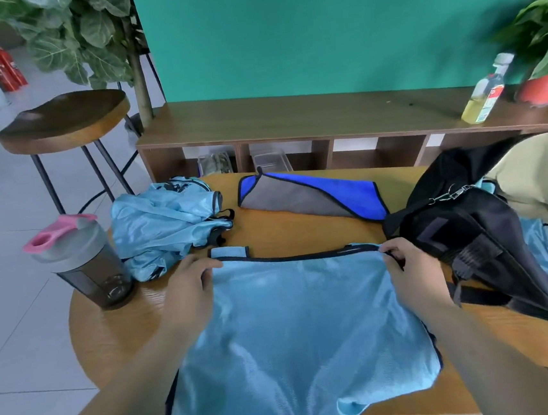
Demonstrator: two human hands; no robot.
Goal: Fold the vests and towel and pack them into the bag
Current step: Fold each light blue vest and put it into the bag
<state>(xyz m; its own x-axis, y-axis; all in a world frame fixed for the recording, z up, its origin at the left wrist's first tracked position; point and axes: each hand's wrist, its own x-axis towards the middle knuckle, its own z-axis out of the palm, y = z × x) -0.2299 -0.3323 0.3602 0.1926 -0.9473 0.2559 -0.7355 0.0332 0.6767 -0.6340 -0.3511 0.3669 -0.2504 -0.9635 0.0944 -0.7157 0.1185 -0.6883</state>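
on the round wooden counter [111, 336], one light blue vest [298, 332] lies spread flat, a fold in hand
the left hand [189, 282] and right hand [409, 268] each pinch a far corner of its dark-trimmed edge. crumpled vests [164, 224] wait beside the left hand, the blue and grey towel [311, 197] lies behind, the black bag [469, 232] sits at the right. next, i judge, that edge must come to the near hem, corners kept level

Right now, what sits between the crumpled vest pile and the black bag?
The blue-and-grey towel lies between the vest pile and the bag, with a strip of bare table separating it from the pile. The head view shows it.
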